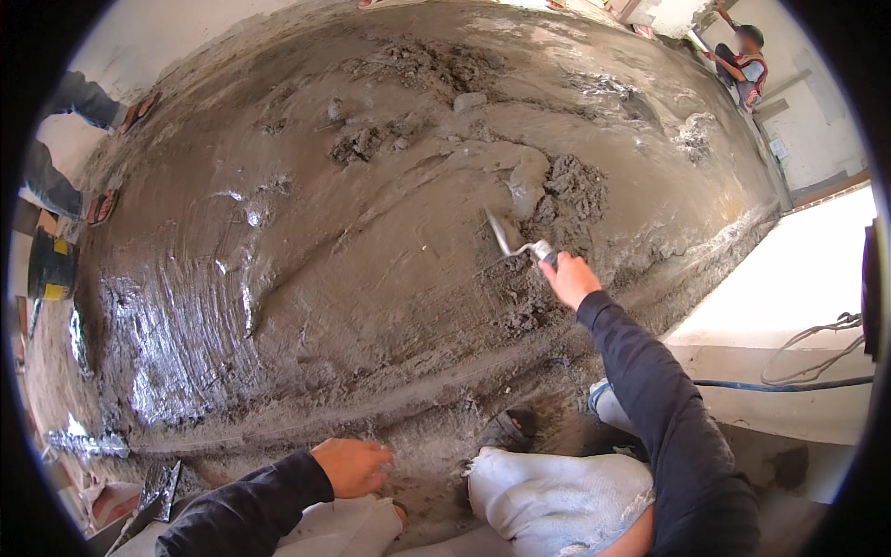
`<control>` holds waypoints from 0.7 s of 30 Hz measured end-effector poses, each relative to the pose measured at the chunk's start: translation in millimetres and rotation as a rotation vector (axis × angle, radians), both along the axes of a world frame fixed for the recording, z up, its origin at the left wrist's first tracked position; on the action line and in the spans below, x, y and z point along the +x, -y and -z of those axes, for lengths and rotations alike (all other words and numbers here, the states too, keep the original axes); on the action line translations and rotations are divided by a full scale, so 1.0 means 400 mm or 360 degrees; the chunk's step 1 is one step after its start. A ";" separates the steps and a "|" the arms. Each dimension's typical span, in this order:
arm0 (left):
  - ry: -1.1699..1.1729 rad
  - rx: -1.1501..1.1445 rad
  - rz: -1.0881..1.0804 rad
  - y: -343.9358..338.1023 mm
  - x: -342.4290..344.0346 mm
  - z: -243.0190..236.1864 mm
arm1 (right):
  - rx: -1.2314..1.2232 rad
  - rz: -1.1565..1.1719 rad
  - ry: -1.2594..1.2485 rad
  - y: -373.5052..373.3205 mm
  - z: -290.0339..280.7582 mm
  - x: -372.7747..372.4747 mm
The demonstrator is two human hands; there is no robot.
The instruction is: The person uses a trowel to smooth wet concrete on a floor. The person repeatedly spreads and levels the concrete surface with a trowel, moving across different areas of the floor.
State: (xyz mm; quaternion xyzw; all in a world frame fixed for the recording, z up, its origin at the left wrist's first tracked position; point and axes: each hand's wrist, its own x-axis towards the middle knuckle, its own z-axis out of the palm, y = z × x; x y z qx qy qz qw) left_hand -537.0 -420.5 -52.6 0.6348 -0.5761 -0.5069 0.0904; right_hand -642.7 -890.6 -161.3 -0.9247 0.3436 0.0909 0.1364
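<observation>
The person crouches at the edge of a wide spread of wet grey mortar point(371, 278) covering the floor. The right hand point(568, 278) reaches forward with its fingers wrapped tight around the handle of a steel trowel point(512, 241), whose blade presses into the mix just beside a rough, crumbly heap point(571, 195). The left hand point(353, 464) rests low near the person's knee, fingers loosely curled and holding nothing, touching or hovering just over the damp edge of the bed; which of the two cannot be told.

To judge by the surface, the work is partly done. The left part of the bed shines with curved sweep marks point(186, 325) and looks smoothed, while lumpy clods point(371, 139) near the far side and the heap by the trowel are unspread. The strip along the right wall also looks rough.

Another person's legs point(65, 139) stand at the far left, and a second worker point(742, 60) crouches at the top right. A blue hose point(780, 383) runs along the pale ledge on the right.
</observation>
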 end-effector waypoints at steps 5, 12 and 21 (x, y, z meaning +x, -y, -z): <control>0.0016 0.0036 -0.0028 0.013 0.013 -0.020 | 0.0445 0.0595 0.0053 0.020 -0.087 0.075; -0.0236 0.0156 -0.0110 0.008 -0.009 -0.008 | 0.0386 0.0005 0.0609 -0.230 -0.022 0.108; -0.0181 0.0150 -0.0118 0.038 0.013 0.002 | 0.0247 -0.0103 0.0278 -0.211 0.045 0.084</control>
